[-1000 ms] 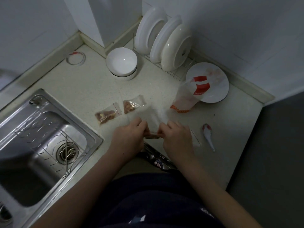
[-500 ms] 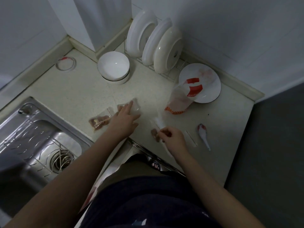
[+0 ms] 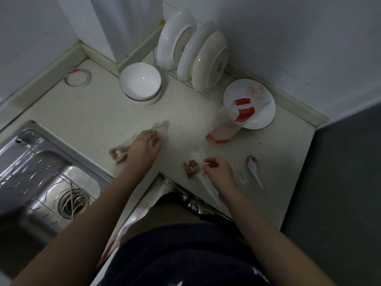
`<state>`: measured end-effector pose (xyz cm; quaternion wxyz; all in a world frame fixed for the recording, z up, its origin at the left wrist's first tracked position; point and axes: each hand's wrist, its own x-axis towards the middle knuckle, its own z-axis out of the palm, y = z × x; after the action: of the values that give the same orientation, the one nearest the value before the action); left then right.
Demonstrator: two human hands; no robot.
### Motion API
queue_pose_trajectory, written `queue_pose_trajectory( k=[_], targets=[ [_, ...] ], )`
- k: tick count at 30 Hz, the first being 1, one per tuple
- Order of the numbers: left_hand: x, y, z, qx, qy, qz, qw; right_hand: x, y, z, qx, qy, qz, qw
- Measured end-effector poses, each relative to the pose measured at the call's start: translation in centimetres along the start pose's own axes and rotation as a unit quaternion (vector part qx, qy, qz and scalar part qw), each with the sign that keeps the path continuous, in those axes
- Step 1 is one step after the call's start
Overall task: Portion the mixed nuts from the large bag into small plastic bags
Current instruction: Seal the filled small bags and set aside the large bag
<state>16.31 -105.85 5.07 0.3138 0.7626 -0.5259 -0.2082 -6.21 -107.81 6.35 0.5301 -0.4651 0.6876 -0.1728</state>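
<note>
At the front edge of the surface (image 3: 115,108), the right hand (image 3: 216,171) pinches the clear top of the newly filled small bag (image 3: 192,170) between thumb and curled fingers. The brown nut load lies on the surface just left of those fingers. Change over the last second: both hands were together at this bag's mouth, then the left hand (image 3: 144,145) let go and went forward-left, so the right hand now holds the bag alone. Reading: closing of this portion looks done or nearly so; the seal cannot be checked because the film is too blurred. A white spoon (image 3: 254,172), red at its bowl end, lies right of the right hand, apart from it and untouched. Further out, the left hand lies over the two earlier portions. Its heel covers part of the nearer filled bag (image 3: 118,155), and its bent fingers reach the farther filled bag (image 3: 162,126). Half a second ago those fingers lay flatter; whether they now pinch that bag or only press it I cannot tell. Judgement: it is making room so the third portion can join the row. Count: three portions filled. Beyond, the large bag (image 3: 227,124) rests with its red-banded upper part over the white plate (image 3: 266,118), in the same place as before, with neither hand on it. Nuts remaining inside: not readable. Farthest, the white bowl (image 3: 140,85) and racked plates (image 3: 210,60) stand by the wall, unchanged.
</note>
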Motion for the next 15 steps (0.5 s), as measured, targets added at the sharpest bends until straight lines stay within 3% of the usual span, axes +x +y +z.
queue_pose_trajectory(
  k=[3, 6, 11, 15],
  targets=[
    [-1.2, 1.3, -1.7, -0.165, 0.067, -0.092, 0.980, -0.3, -0.3, -0.4, -0.143, 0.066, -0.054, 0.986],
    [-2.8, 3.1, -2.9, -0.295, 0.071, -0.129, 0.944, -1.6, -1.4, 0.0, -0.134, 0.052, -0.140, 0.980],
    [-5.3, 5.2, -3.8, -0.316, 0.004, -0.111, 0.942, -3.8, -3.7, 1.2, -0.100, -0.086, -0.270, 0.954],
    [-6.6, 5.7, -4.2, -0.325, -0.015, -0.085, 0.942, -4.5, -4.3, 1.5, -0.133, -0.053, -0.346, 0.927]
  ],
)
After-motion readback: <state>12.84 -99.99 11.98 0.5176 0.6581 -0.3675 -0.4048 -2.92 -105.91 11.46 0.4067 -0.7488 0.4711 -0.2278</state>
